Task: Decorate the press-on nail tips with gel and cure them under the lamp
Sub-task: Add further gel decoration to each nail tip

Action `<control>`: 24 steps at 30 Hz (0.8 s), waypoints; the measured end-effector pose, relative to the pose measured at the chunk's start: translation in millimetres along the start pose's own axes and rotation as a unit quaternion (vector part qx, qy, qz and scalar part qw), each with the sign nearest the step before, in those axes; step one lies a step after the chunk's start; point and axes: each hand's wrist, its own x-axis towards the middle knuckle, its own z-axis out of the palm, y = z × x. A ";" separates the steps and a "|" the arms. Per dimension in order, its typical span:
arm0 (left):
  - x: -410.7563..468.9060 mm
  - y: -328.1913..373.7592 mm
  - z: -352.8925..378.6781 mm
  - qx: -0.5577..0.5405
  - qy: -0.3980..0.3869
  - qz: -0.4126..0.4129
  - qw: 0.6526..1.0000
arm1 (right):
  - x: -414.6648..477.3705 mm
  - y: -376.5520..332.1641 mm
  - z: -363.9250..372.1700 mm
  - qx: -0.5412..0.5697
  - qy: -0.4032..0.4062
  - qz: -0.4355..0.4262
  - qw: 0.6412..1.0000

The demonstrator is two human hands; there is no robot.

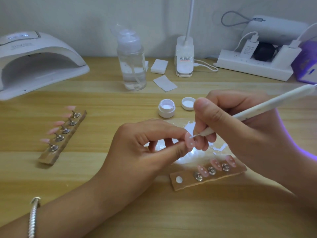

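Observation:
My left hand (144, 145) pinches a pink nail tip (189, 141) between thumb and forefinger at the table's middle. My right hand (236, 124) grips a white dotting pen (267, 104); its fine point touches the tip's upper face, where white dots show. Below them lies a wooden holder strip (207, 177) carrying three pink tips with white dots (215, 164) and one bare magnet spot. A second strip (63, 136) at the left holds several plain pink tips. An open white gel jar (166, 109) and its lid (188, 103) stand just behind my hands. The curing lamp (37, 62) sits far left.
A clear pump bottle (132, 64), white wipe pads (159, 66), a desk lamp base (184, 57) and a power strip with chargers (255, 62) line the back. A glossy palette with white gel smears (190, 127) lies under my hands. A purple box (307, 64) is far right.

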 end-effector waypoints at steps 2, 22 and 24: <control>0.5 0.7 0.1 0.005 0.000 0.002 1.000 | 0.1 0.0 0.2 -0.003 0.001 0.000 1.000; -0.1 1.3 0.7 0.001 0.004 -0.005 1.000 | -0.7 0.9 0.6 -0.008 -0.003 0.007 1.000; 0.1 1.4 0.8 0.002 0.004 -0.006 1.000 | -0.7 0.9 0.5 -0.007 -0.003 0.007 1.000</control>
